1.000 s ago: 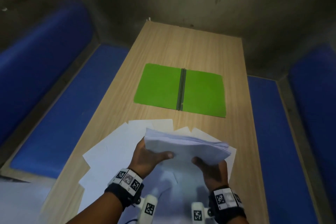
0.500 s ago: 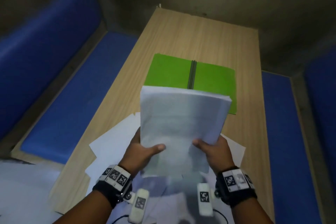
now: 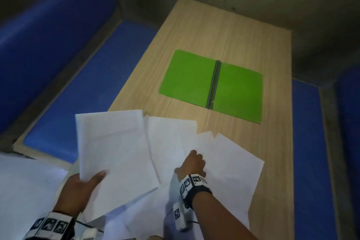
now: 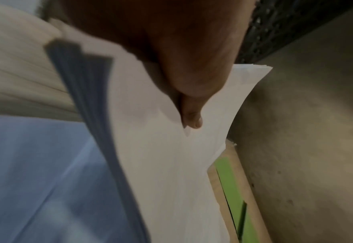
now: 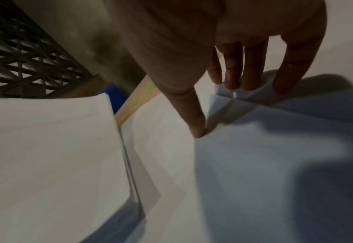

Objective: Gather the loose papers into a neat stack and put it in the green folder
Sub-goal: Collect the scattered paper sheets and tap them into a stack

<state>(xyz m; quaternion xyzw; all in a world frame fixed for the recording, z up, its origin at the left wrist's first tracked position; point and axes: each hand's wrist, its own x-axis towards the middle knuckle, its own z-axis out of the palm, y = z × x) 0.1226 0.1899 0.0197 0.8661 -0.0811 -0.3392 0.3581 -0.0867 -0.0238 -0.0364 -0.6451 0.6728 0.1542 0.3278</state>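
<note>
My left hand (image 3: 81, 187) grips a neat white stack of papers (image 3: 116, 152) by its near corner, thumb on top, and holds it over the table's left edge. The left wrist view shows the thumb (image 4: 192, 121) pressed on the stack (image 4: 161, 164). My right hand (image 3: 192, 163) rests on the loose papers (image 3: 229, 171) fanned across the near end of the table. In the right wrist view its thumb and straight fingertips (image 5: 233, 85) touch the sheet edges (image 5: 254, 164), with the hand (image 5: 217, 108) holding nothing. The green folder (image 3: 189, 76) lies open and flat beyond the papers.
The wooden table (image 3: 224, 31) runs away from me to a grey wall. Blue padded benches flank it on the left (image 3: 78, 74) and right (image 3: 309, 161). A dark lattice grille (image 5: 15, 57) shows high in the right wrist view.
The stack, held upright in both hands before, has swung left and is now in my left hand alone. My right hand let go and dropped onto the loose sheets.
</note>
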